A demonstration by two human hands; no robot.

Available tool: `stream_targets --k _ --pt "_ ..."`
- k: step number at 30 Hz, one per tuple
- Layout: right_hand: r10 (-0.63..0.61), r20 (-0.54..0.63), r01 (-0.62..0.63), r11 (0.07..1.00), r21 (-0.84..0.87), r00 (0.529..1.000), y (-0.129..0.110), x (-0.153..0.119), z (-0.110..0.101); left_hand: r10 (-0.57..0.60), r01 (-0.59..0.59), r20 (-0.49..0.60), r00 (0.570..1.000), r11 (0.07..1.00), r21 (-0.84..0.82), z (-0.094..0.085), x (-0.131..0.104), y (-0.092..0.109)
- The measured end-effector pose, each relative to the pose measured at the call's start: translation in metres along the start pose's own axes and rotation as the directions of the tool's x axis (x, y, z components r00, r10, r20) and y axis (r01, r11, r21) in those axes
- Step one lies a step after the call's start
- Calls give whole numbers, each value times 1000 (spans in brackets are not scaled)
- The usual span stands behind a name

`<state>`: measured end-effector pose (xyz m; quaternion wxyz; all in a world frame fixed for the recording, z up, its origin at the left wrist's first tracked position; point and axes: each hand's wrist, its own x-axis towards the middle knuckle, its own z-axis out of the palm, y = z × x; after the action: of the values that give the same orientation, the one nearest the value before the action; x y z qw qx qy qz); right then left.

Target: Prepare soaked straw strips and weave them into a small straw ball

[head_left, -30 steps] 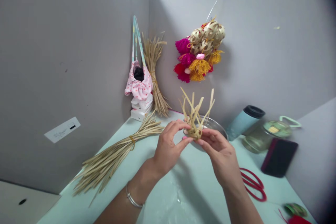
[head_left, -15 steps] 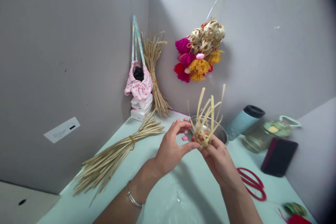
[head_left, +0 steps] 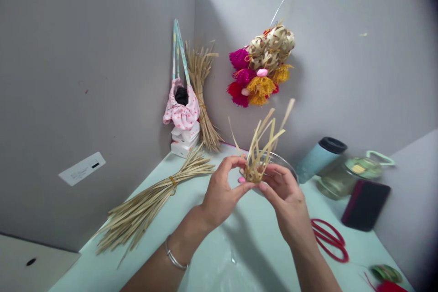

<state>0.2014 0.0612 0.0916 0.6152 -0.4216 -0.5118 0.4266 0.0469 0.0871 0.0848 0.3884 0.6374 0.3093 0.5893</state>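
Note:
I hold a small half-woven ball of pale straw strips (head_left: 255, 174) above the table, its loose ends fanning up and to the right. My left hand (head_left: 222, 196) pinches its left side between thumb and fingers. My right hand (head_left: 285, 198) grips its lower right side. Behind the woven piece stands a metal bowl (head_left: 287, 166), partly hidden by it.
A tied bundle of straw strips (head_left: 153, 200) lies on the pale green table (head_left: 239, 246) at left. Red scissors (head_left: 328, 239), a dark case (head_left: 365, 204), a glass jar (head_left: 345, 175) and a teal tumbler (head_left: 320, 157) sit at right. Woven balls with tassels (head_left: 263, 66) hang on the wall.
The woven piece swung right into my right hand, then came back left between both hands. Its loose ends now lean right. My left fingers have closed onto it again.

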Motion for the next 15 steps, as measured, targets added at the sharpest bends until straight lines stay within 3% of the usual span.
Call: stream_targets --k 7,15 --pt "72 71 -72 997 -4 995 3 0 -6 110 -123 85 990 977 171 -8 2 4" --pt "107 98 -113 992 55 989 7 3 -7 278 -281 47 959 924 259 -4 3 -4"
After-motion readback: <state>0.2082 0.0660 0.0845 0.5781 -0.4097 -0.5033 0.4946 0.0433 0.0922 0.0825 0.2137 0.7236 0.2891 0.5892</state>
